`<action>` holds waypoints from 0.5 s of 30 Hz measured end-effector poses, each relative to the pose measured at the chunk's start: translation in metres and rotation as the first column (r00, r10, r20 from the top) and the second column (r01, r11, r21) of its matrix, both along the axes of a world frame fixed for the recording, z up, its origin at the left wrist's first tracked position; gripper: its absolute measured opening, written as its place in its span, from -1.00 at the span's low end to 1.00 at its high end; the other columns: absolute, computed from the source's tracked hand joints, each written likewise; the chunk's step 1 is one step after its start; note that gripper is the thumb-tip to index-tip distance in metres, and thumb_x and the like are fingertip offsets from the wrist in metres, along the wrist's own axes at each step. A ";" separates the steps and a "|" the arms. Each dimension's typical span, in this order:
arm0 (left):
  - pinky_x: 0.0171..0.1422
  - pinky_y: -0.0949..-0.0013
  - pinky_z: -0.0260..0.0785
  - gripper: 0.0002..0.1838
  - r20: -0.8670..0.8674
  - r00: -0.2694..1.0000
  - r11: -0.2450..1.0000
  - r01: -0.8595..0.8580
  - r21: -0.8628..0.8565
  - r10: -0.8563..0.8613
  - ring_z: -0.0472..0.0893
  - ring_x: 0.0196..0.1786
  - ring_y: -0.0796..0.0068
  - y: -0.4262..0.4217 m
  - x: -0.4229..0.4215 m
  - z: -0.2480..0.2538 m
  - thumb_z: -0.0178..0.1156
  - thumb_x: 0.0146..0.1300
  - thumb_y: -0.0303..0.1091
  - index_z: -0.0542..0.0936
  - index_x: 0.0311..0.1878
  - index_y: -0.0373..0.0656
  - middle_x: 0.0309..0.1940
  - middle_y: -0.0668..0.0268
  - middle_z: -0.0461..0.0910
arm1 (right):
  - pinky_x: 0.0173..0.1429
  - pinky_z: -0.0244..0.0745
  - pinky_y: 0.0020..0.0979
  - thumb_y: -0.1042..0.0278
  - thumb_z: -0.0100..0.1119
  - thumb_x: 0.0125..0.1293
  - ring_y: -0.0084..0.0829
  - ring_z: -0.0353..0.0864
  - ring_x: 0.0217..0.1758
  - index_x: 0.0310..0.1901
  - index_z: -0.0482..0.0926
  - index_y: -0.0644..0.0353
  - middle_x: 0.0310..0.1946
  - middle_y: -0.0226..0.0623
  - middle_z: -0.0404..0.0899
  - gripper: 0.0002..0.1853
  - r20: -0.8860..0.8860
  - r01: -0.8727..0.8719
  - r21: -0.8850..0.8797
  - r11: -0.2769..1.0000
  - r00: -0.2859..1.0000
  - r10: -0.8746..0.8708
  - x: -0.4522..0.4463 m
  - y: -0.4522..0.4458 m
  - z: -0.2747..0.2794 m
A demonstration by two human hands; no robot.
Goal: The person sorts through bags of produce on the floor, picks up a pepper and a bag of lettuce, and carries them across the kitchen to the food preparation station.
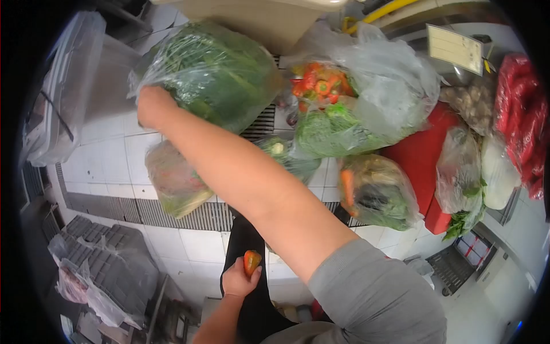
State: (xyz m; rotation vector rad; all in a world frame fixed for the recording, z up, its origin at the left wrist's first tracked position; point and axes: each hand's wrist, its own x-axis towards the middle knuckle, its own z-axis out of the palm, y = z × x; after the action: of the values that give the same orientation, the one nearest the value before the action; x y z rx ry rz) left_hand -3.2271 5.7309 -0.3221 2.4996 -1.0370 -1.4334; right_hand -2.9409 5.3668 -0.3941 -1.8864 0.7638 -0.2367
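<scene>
My left hand (239,279) is low in the head view, near my dark trouser leg. Its fingers are closed round a bell pepper (251,262), red-orange and brownish green. My right hand (154,108) reaches across to the upper left, closed at the edge of a big clear plastic bag of leafy greens (223,69). Its fingertips are partly hidden. Below my right forearm lies a smaller vegetable bag (177,178). To the right are a bag of red and orange peppers (322,86) and bagged lettuce (338,129).
A floor drain grate (177,215) crosses the white tiles. Bagged carrot and greens (378,192) lie beside a red box-like object (421,155). Red bags (520,114) are at far right. Grey crates (109,264) stand lower left, and a clear plastic bin (69,86) upper left.
</scene>
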 end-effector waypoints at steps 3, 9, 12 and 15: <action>-0.24 -0.01 0.57 -0.49 0.008 1.000 1.000 0.027 -0.014 -0.027 0.70 -0.32 -0.07 -0.008 -0.003 -0.001 0.40 0.17 0.07 0.53 -0.08 -0.15 -0.39 0.07 0.68 | -0.12 0.67 -0.12 0.45 0.23 0.16 -0.09 0.79 -0.06 -0.27 0.75 0.19 -0.17 0.00 0.77 -0.86 -0.053 -0.184 -0.219 0.958 0.983 0.177 -0.026 -0.006 0.029; -0.22 -0.01 0.57 -0.49 0.035 0.997 0.995 0.078 -0.057 -0.076 0.71 -0.32 -0.07 -0.019 -0.013 -0.001 0.40 0.17 0.07 0.53 -0.07 -0.15 -0.38 0.08 0.69 | 0.19 0.48 -0.07 0.34 0.34 0.07 -0.15 0.69 -0.10 -0.20 0.71 0.17 -0.34 -0.26 0.70 -0.77 0.532 0.187 -0.384 0.904 0.845 0.051 -0.168 -0.014 0.125; -0.21 -0.01 0.58 -0.49 0.036 0.996 0.995 0.082 -0.054 -0.080 0.71 -0.31 -0.06 -0.022 -0.019 0.001 0.40 0.17 0.07 0.53 -0.06 -0.14 -0.37 0.08 0.69 | 0.46 0.31 -0.15 0.37 0.44 0.11 -0.10 0.44 0.33 0.27 0.47 0.33 0.21 -0.01 0.49 -0.34 0.570 0.639 -0.377 0.671 0.731 -0.376 -0.275 -0.060 0.095; -0.20 -0.01 0.58 -0.50 0.039 0.996 0.996 0.084 -0.025 -0.083 0.71 -0.30 -0.06 -0.026 -0.023 0.003 0.40 0.18 0.07 0.53 -0.05 -0.13 -0.36 0.08 0.69 | 0.58 0.22 -0.17 0.44 0.40 0.26 -0.14 0.36 0.47 0.54 0.02 0.41 0.46 0.07 0.27 -0.07 0.186 0.894 0.337 0.294 0.243 -0.952 -0.397 -0.115 0.019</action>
State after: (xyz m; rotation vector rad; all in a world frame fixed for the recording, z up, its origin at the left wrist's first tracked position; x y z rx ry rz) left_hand -3.2506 5.7051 -0.3193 2.5025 -1.1726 -1.3879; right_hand -3.3375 5.2515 -0.3752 -0.9062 1.5387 -1.2213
